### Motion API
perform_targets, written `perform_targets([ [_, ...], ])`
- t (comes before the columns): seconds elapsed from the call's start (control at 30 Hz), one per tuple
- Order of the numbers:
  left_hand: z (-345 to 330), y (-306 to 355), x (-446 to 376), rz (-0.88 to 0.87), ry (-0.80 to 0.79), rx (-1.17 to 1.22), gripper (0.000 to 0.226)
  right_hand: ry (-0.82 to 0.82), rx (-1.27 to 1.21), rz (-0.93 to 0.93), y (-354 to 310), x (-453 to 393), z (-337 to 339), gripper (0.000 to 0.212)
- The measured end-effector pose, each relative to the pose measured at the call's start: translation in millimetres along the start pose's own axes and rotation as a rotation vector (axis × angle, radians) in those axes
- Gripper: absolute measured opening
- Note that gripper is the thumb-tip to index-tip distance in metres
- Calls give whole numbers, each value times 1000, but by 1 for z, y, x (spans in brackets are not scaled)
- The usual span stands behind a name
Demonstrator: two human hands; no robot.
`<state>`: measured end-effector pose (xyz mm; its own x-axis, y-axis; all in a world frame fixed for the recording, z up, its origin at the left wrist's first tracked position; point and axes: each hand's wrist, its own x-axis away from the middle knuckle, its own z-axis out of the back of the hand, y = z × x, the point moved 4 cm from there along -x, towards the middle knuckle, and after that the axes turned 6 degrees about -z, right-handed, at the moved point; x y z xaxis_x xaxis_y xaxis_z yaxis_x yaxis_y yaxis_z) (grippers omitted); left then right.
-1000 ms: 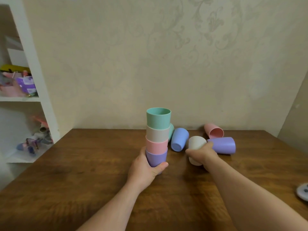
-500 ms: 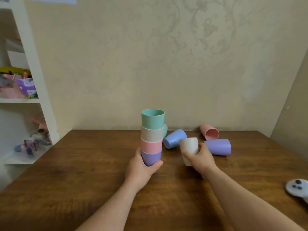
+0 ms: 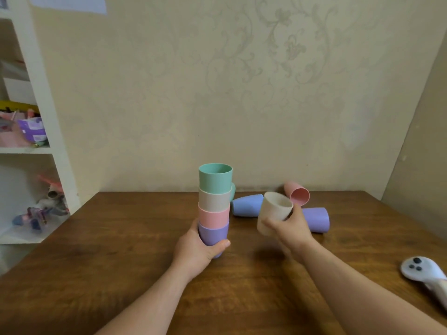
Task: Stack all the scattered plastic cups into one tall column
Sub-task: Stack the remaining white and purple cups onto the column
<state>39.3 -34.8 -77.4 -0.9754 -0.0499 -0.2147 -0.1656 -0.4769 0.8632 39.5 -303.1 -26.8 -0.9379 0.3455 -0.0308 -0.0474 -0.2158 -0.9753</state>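
Note:
A column of nested cups [image 3: 214,204] stands on the wooden table [image 3: 121,250]: purple at the bottom, then pink, beige and a teal cup [image 3: 215,181] on top. My left hand [image 3: 198,250] grips the purple base cup. My right hand [image 3: 289,228] holds a beige cup [image 3: 273,212] tilted, mouth up and to the right, a little above the table and right of the column. On their sides behind lie a blue cup [image 3: 248,205], a pink cup [image 3: 297,193] and a purple cup [image 3: 316,220]. A teal cup [image 3: 232,191] peeks out behind the column.
A white controller [image 3: 425,272] lies near the table's right edge. White shelves [image 3: 46,117] with toys and boxes stand at the left. A wallpapered wall runs just behind the table's far edge.
My right hand has lifted the beige cup off the table and turned it from lying on its side to nearly upright. The left hand and column have stayed put.

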Motion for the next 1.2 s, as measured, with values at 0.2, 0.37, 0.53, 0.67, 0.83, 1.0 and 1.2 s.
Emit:
perform_targets([
  [0.2,-1,3,3,-35,-11,21,95,-114,-323,256,-138,8,-11,95],
  [0.37,1,1,7,-54,-48,81,99,-268,-221,383,-190,32,-53,94],
  [0.53,3,0,9,-69,-21,110,80,-360,-107,317,-157,34,-82,96],
  [0.67,3,0,8,-67,-37,99,78,-413,-149,239,-140,37,-90,89],
  [0.83,2,-1,7,-66,-41,99,90,-390,-120,247,-137,38,-87,100],
  [1.0,1,-1,6,-65,5,45,82,-326,272,348,-111,34,-52,120],
  [1.2,-1,-5,4,-42,16,30,86,-136,1042,224,-38,16,51,94],
])
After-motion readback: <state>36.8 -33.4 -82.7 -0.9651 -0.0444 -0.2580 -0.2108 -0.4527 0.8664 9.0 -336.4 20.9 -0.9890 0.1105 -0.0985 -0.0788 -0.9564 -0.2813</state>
